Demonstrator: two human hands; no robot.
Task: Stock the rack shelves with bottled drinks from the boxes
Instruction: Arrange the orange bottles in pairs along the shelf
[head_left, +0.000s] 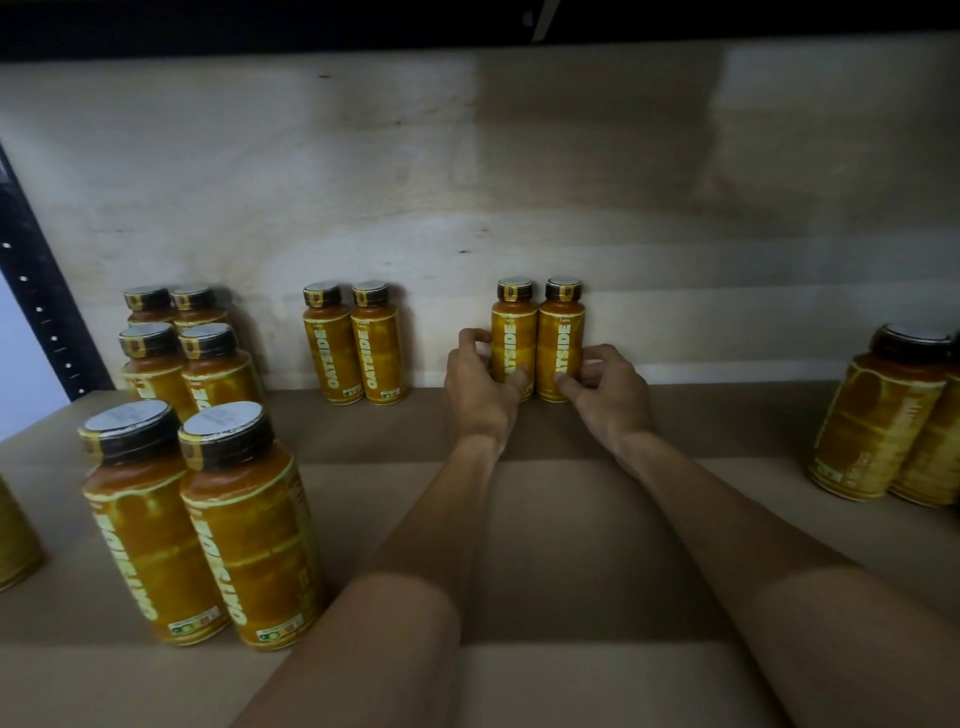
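Left hand (480, 384) and right hand (608, 387) are both out at full reach. My bare forearms run side by side over the brown shelf board (519, 545) toward the back of the rack. Both wrists sit low, close to the board, and the hands angle in toward each other.

My left hand is curled round the left bottle (513, 332), with the fingers wrapping its outer side and the thumb lying on the lower front of the label. My right hand grips the right bottle (562, 332) in mirror, fingers bent at its outer side and thumb pressed on the lower front. The two bottles stand upright on the board, touching each other, at the foot of the pale back panel (467, 182). Their caps are on and their labels face me.

To the left, another pair of bottles (332, 353) stands at the same panel, apart from mine. Farther left is a block of four bottles (156, 374), and nearer to me two front bottles (249, 535) stand side by side. More bottles (883, 415) stand at the right edge, and a black rack post (41, 291) rises at the far left.
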